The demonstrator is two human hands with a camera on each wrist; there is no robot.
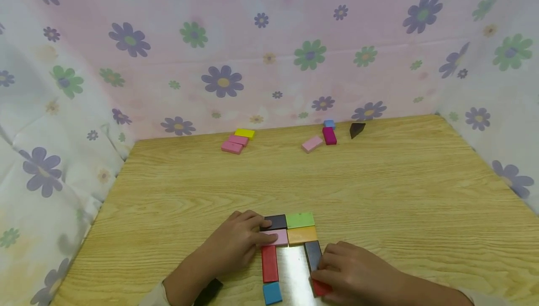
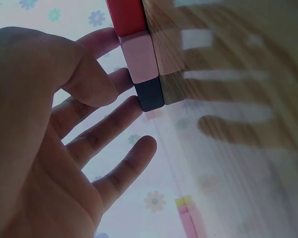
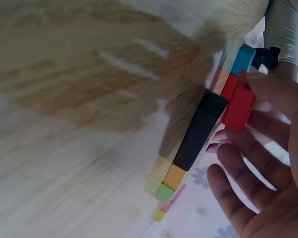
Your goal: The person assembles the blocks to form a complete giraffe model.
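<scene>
Flat coloured blocks lie together on the wooden table. A black block (image 1: 277, 222) and a light green block (image 1: 300, 219) form the far row, with a pink block (image 1: 281, 239) and an orange block (image 1: 302, 235) just nearer. Below the pink one run a red block (image 1: 270, 264) and a blue block (image 1: 273, 293). My left hand (image 1: 233, 245) rests its fingertips on the black and pink blocks, fingers loosely extended. With thumb and fingers, my right hand (image 1: 355, 271) pinches a second red block (image 3: 240, 106) at the near end of another black block (image 3: 200, 131).
Along the back of the table lie a yellow block (image 1: 245, 133) with two pink blocks (image 1: 232, 147). Farther right are a pale pink block (image 1: 312, 144), a magenta block (image 1: 330, 135), a light blue block (image 1: 329, 124) and a dark wedge-shaped piece (image 1: 357, 130). Flowered cloth (image 1: 269, 58) surrounds the table.
</scene>
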